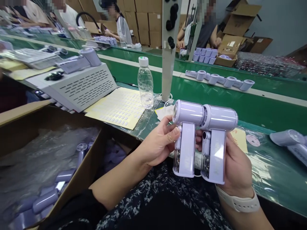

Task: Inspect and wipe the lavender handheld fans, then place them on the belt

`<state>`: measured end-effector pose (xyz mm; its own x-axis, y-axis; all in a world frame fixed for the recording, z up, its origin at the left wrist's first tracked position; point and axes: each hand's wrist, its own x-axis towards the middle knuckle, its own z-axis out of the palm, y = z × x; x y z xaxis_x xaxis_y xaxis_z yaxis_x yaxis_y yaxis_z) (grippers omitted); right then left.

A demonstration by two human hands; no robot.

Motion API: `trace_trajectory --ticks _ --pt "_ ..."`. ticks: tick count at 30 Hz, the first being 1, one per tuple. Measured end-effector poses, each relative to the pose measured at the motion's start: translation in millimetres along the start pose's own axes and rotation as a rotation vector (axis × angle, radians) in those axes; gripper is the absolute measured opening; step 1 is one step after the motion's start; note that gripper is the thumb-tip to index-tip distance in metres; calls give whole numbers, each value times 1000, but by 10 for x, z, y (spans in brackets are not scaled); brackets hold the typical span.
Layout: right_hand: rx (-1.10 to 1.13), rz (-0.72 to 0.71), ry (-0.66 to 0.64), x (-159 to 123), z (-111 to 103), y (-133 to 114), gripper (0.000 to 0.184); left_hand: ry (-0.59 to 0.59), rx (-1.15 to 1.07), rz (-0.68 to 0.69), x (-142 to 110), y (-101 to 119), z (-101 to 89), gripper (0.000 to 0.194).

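Observation:
Two lilac handheld fans stand upright side by side in front of me. My left hand (159, 142) is closed on the handle of the left fan (185, 140), thumb pressed against its side. My right hand (236, 163), with a white watch strap at the wrist, wraps round the handle of the right fan (217, 143) from behind. The two fan heads touch each other. Both are held above the near edge of the green work surface (275, 166).
A cardboard box (79, 172) at lower left holds several lilac fans in plastic. A clear water bottle (145, 83), yellow sticker sheets (120, 107) and a grey vented machine (81, 84) lie ahead. More fans sit on the green conveyor (220, 79) and at right (289, 140). Other people work beyond.

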<state>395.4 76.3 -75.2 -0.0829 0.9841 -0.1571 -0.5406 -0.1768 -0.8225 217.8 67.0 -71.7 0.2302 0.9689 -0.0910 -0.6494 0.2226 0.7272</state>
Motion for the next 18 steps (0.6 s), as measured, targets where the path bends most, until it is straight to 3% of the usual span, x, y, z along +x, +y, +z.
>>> trace_trajectory --ticks 4,8,10,13,18 --pt "-32 25 34 19 2 62 34 1 14 15 6 -13 -24 67" --pt "-90 -56 0 16 -50 101 33 -11 108 41 12 17 -72 60" --pt "-186 -167 -53 -9 -95 72 30 -20 272 151 -3 51 -101 54" --pt "-409 -359 -241 -71 -142 -24 50 -42 617 399 -53 94 -125 52" --pt "-563 -554 -510 -98 -161 -86 59 -11 866 838 -65 39 -137 13"
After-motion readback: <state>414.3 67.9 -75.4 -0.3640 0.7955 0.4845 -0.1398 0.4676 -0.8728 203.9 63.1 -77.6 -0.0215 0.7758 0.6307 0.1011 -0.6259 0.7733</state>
